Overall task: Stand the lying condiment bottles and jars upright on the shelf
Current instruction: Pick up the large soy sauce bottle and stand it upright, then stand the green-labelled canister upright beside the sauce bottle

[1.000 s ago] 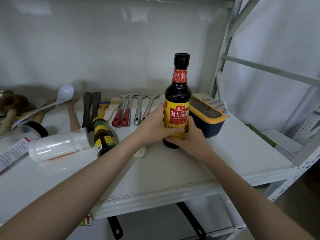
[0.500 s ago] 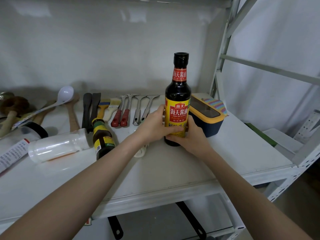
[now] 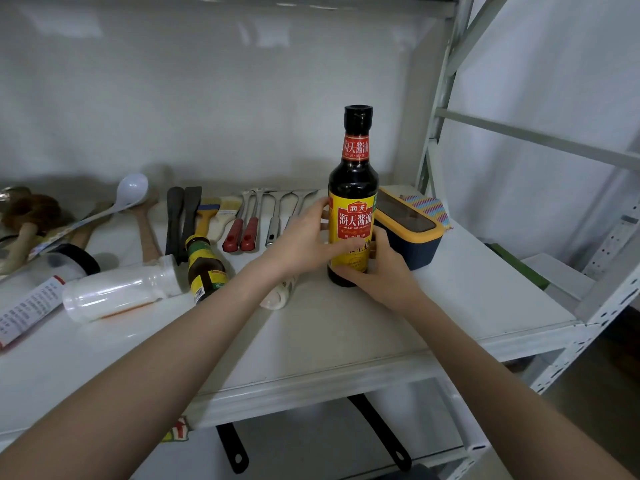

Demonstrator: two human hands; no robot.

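Note:
A dark soy sauce bottle [image 3: 352,188] with a yellow and red label stands upright on the white shelf [image 3: 346,341], right of centre. My left hand [image 3: 301,242] holds its label from the left with loosely spread fingers. My right hand [image 3: 379,271] wraps its base from the right. Left of my arm, a small dark bottle [image 3: 205,268] with a green and yellow label lies on its side. Beside it lies a clear plastic bottle [image 3: 114,292] with a white cap. A small white jar [image 3: 278,296] lies partly hidden under my left forearm.
A navy and yellow box [image 3: 408,233] stands right behind the soy sauce bottle. Spatulas, brushes, red-handled tools [image 3: 242,233] and a white ladle [image 3: 131,192] lie along the back. A black-lidded jar [image 3: 74,261] and a labelled packet [image 3: 26,311] lie far left. The shelf post [image 3: 440,98] rises at right.
The soy sauce bottle stays upright in nearly the same spot. My left hand's fingers have loosened and spread on the label; my right hand still grips the base.

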